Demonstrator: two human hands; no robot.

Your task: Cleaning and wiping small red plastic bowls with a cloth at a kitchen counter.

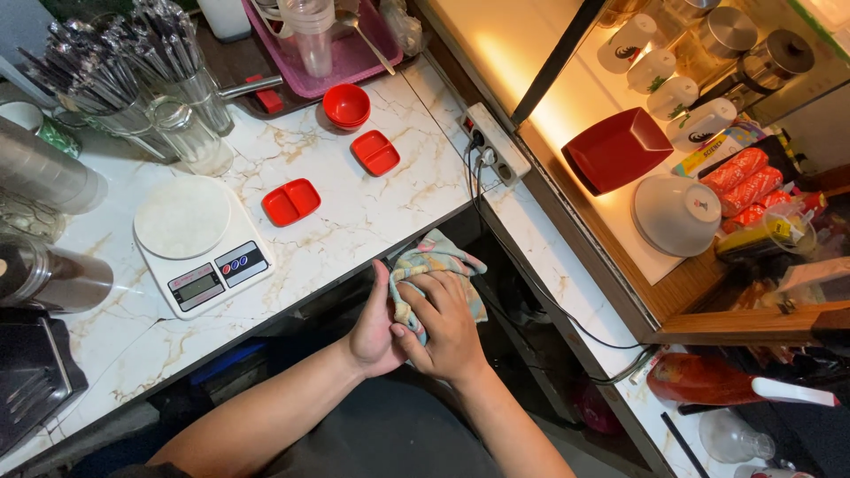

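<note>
Wiping cloth (pixel 440 258), pale checked in green, yellow and pink, bunched between two hands just off the front edge of the marble-patterned surface (pixel 354 221), over the dark gap below it. Right hand (pixel 450 326) lies on top, fingers curled down and closed over the cloth; left hand (pixel 375 329) sits against its side, palm turned inward and fingers hidden under the folds, so it appears closed on the cloth too, though the grip itself is not fully shown. Handling, as judged: soft, limp and light, no stiffness to speak of; it will take any shape pressed into it and sag from whatever point is pinched. Not fragile, not slippery; whether damp or dry cannot be told. Best taken as a gathered wad in the palm, or by a bunched fold, since a single corner would let the rest hang loose. Nearby on the surface: white kitchen scale (pixel 202 241) with round platform, well to the left of the hands; two shallow red rectangular dishes (pixel 291 201) (pixel 375 152) and a stack of small red bowls (pixel 346 105) beyond; glasses of dark straws (pixel 133 62) at the far left; pink tray (pixel 328 62) at the back edge. White power strip (pixel 492 144) with black cords at the right corner. Lit shelf to the right holds a red square plate (pixel 618 149) and an upturned white bowl (pixel 677 213).
</note>
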